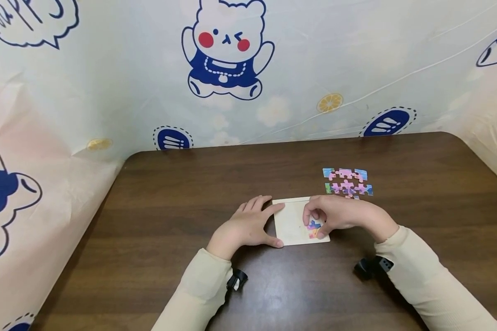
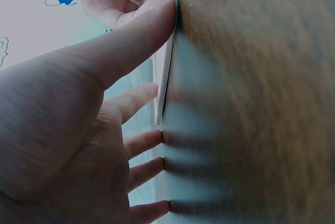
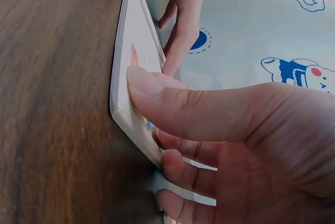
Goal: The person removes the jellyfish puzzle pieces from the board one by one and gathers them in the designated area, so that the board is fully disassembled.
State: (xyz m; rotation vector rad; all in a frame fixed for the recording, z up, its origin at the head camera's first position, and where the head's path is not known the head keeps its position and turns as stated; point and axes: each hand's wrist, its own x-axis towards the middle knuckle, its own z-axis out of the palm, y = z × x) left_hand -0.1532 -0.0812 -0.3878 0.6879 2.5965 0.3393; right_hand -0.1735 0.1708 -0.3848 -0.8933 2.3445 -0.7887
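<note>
A pale, flat puzzle board [image 1: 289,225] lies on the table in the head view. My left hand [image 1: 246,225] rests at its left end, fingers spread, with the thumb and index finger touching the board. Curled over the right part of the board, my right hand [image 1: 339,214] has thumb and fingertips around a few joined, colourful puzzle pieces [image 1: 313,226]. The right wrist view shows the thumb [image 3: 149,88] on these pieces, which it mostly covers. Behind the right hand lie several pink and blue puzzle pieces [image 1: 347,187], the nearest partly hidden by it.
The brown wooden table [image 1: 190,193] extends around the board on all sides. Along its back and sides hangs a pale printed cloth [image 1: 128,92] with cartoon bears. A black wrist device [image 1: 237,279] sits on the left sleeve, another [image 1: 372,267] on the right.
</note>
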